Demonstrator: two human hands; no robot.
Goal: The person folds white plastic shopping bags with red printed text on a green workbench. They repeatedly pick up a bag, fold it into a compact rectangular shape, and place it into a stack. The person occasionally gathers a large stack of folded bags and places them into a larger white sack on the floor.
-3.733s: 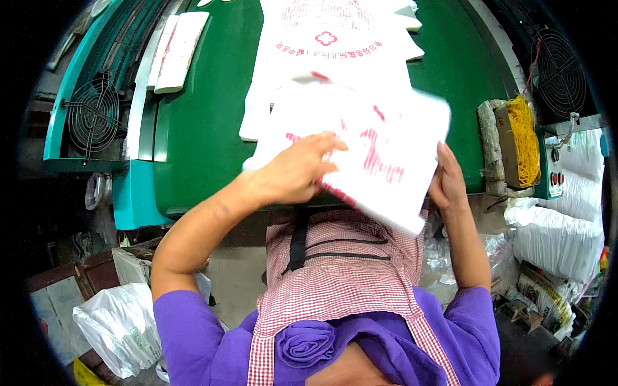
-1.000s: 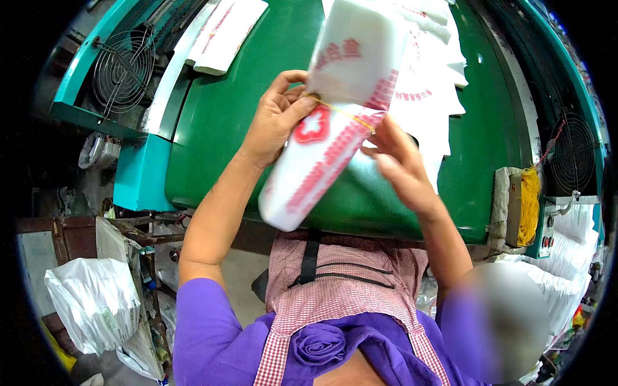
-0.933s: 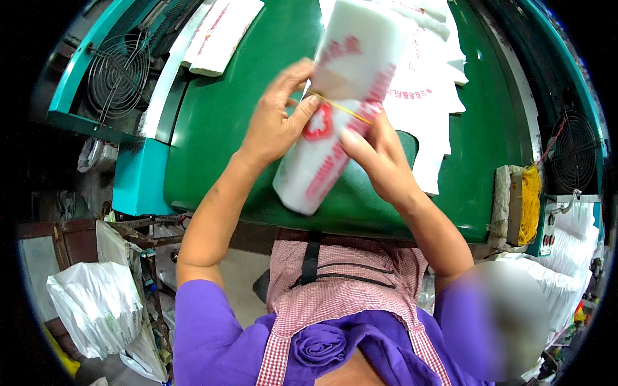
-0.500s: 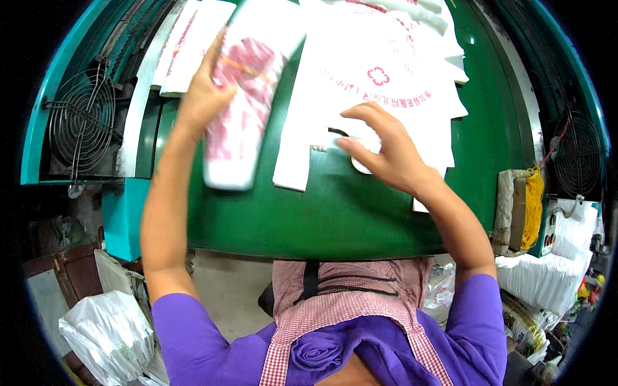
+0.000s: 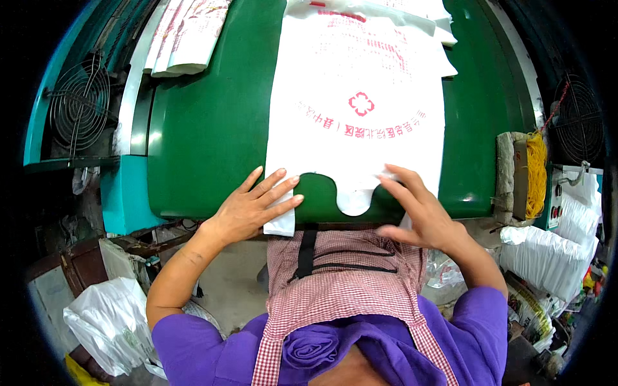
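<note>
A stack of flat white plastic vest bags (image 5: 354,151) with red printing lies on the green table, its handle strips pointing toward me. My left hand (image 5: 254,201) rests with spread fingers on the left handle strip, which hangs slightly past the table's front edge. My right hand (image 5: 418,209) is at the right handle strip, fingers and thumb apart and curved around its side. That strip is mostly hidden by the hand. Between the strips a rounded white tab (image 5: 354,201) sticks out.
Folded bundles of printed bags (image 5: 188,37) lie at the table's far left. Wire fan guards (image 5: 80,106) flank the green table (image 5: 206,148). Yellow cord (image 5: 535,174) hangs by its right edge. White bag piles stand low at left (image 5: 109,325) and right (image 5: 547,257).
My left hand has let go of a banded, folded bundle of bags and come down to the left handle strip. The flat stack has shifted toward me; my right hand is lower.
</note>
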